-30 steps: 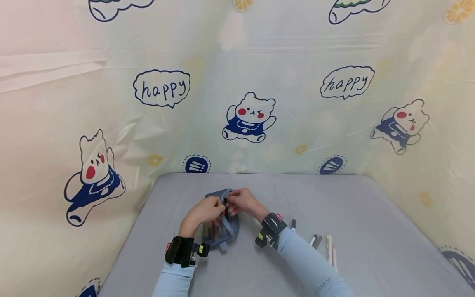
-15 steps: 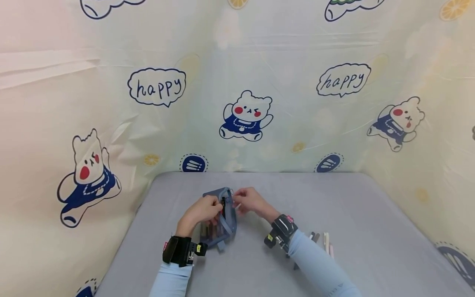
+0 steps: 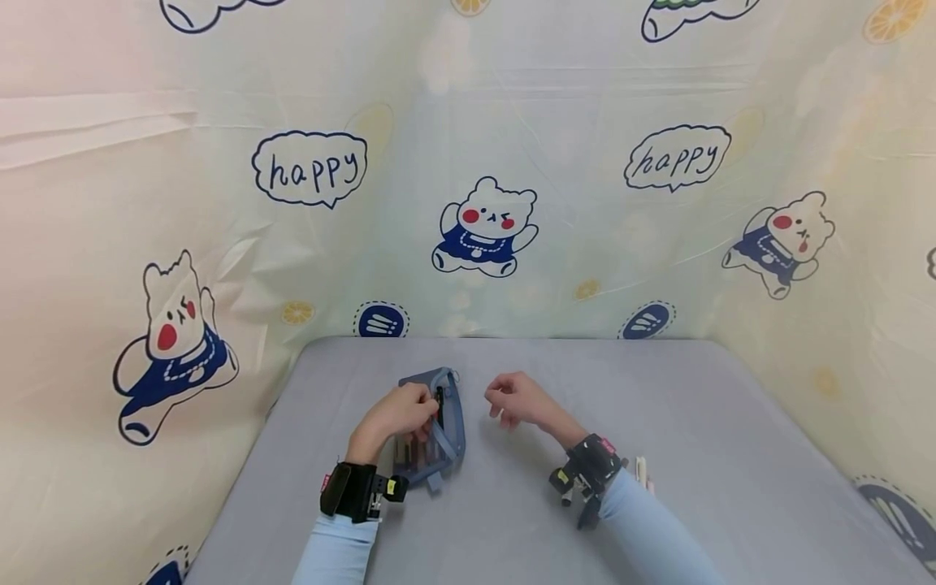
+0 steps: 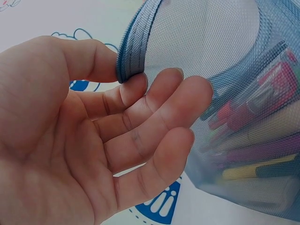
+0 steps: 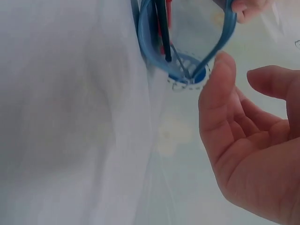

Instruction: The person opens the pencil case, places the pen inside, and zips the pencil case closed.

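A blue mesh zippered pencil case (image 3: 455, 422) lies on the grey table, its mouth pulled apart. Through the mesh in the left wrist view show several pens (image 4: 262, 126) in red, purple, yellow and green. My left hand (image 3: 398, 414) pinches the zipper edge (image 4: 136, 47) between thumb and index finger, with the other fingers loosely bent beside the mesh. To the right of the case, my right hand (image 3: 522, 400) hovers apart from it, holding nothing, fingers relaxed and thumb away from the index finger. A dark pen (image 5: 162, 28) shows inside the mouth in the right wrist view.
Light-coloured pens (image 3: 640, 471) lie on the table (image 3: 731, 455), partly behind the right forearm. A dark-capped pen (image 3: 566, 497) sits under the right wrist camera. A patterned curtain (image 3: 585, 203) hangs behind the table.
My right hand has left the pencil case's mouth and moved right, toward the loose pens. My left hand keeps its pinch on the case's edge. The view has shifted slightly.
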The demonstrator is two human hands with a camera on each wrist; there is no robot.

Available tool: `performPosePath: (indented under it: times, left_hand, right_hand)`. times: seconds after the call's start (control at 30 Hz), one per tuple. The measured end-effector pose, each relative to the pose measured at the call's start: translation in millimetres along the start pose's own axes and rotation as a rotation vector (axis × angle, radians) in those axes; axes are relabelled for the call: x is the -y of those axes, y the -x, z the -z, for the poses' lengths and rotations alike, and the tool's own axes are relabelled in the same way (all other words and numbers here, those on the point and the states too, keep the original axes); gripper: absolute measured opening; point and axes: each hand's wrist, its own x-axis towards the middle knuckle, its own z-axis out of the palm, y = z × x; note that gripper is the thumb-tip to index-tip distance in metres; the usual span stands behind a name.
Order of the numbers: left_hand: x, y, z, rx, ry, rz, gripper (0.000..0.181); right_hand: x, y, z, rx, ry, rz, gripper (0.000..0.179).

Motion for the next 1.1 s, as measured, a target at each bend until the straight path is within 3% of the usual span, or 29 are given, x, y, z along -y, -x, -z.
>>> performPosePath:
  times: [0.3,0.53,0.83,1.1]
  left_hand:
    - [-0.1,-0.7,1.2,0.003,0.001,-0.006,0.019]
    - [0.5,0.4,0.3,0.001,0.003,0.008,0.018]
    - [-1.5,1.8,-0.3,-0.002,0.005,0.001,0.018]
    - [-2.2,1.3,-0.6,-0.005,0.007,0.001,0.018]
  right_hand:
    - [-11,22.9,15,-0.018,0.120,-0.010,0.026]
    - [-19,38.9,19,-0.064,0.247,-0.022,0.023]
    - [-24,57.7,21,-0.067,0.382,-0.061,0.019]
    - [-29,65.8,22,-0.146,0.533,-0.067,0.015]
